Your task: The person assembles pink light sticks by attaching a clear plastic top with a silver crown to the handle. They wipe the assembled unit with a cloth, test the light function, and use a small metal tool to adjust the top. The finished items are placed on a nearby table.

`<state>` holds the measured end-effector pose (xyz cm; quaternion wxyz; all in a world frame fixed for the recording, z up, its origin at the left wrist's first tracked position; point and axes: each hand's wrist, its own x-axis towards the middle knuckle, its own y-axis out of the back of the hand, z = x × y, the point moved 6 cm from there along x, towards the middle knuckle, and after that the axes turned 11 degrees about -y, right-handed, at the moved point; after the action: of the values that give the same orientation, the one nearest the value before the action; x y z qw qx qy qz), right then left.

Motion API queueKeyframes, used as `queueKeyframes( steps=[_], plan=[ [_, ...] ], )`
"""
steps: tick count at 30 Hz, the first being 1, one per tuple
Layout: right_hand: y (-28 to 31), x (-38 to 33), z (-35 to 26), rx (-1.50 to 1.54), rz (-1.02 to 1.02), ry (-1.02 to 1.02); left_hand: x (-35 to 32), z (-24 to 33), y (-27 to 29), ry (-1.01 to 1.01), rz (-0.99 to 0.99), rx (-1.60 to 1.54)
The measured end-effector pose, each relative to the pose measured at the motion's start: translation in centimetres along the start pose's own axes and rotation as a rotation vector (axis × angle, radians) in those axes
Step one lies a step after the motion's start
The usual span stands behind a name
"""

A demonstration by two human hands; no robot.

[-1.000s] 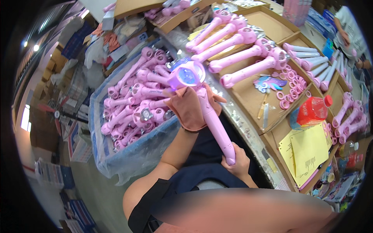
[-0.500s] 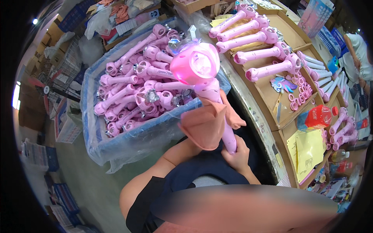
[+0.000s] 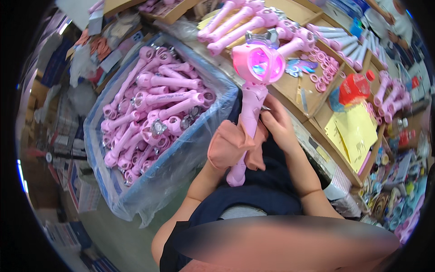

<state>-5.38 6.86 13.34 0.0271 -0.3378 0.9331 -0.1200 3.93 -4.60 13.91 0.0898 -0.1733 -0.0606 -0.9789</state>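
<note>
A pink toy wand [image 3: 250, 106] stands nearly upright in front of me, its round head lit purple inside and topped with a silvery crown-like piece. An orange-pink cloth [image 3: 230, 143] is wrapped around its lower shaft. My left hand grips the shaft through this cloth, which hides the fingers; only the wrist and forearm show. Beside the upper shaft, below the head, is my right hand [image 3: 279, 122], with its fingers bent against the wand and their tips partly hidden behind it.
At the left, a blue plastic-lined crate [image 3: 172, 170] is heaped with pink wands [image 3: 170, 81]. The bench on the right bears cardboard trays [image 3: 326, 129] with more wands, pink rings [image 3: 324, 72], a winged ornament [image 3: 301, 66], a red-labelled bottle [image 3: 353, 90] and yellow paper [image 3: 358, 131].
My right hand has left the wand's lower end and moved up beside its upper shaft. The wand stands more upright, and the cloth sits lower on it. The view has shifted toward the right.
</note>
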Motion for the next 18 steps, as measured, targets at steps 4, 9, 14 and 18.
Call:
queueKeyframes(
  steps=[4, 9, 14, 18],
  plan=[
    [-0.8, 0.3, 0.9, 0.245, -0.099, -0.157, 0.4, -1.2, -1.8, -0.054, -0.083, -0.003],
    [-0.1, -0.1, 0.3, 0.165, -0.081, -0.063, 0.2, -2.0, -2.3, -0.03, -0.099, -0.014],
    [-0.1, 0.0, 0.0, 0.233, -0.023, -0.079, 0.5, -2.0, -2.4, 0.004, -0.057, -0.099],
    [1.0, 1.3, 0.6, 0.458, 0.083, -0.252, 0.4, -1.3, -3.3, -0.031, -0.236, 0.504]
  ],
)
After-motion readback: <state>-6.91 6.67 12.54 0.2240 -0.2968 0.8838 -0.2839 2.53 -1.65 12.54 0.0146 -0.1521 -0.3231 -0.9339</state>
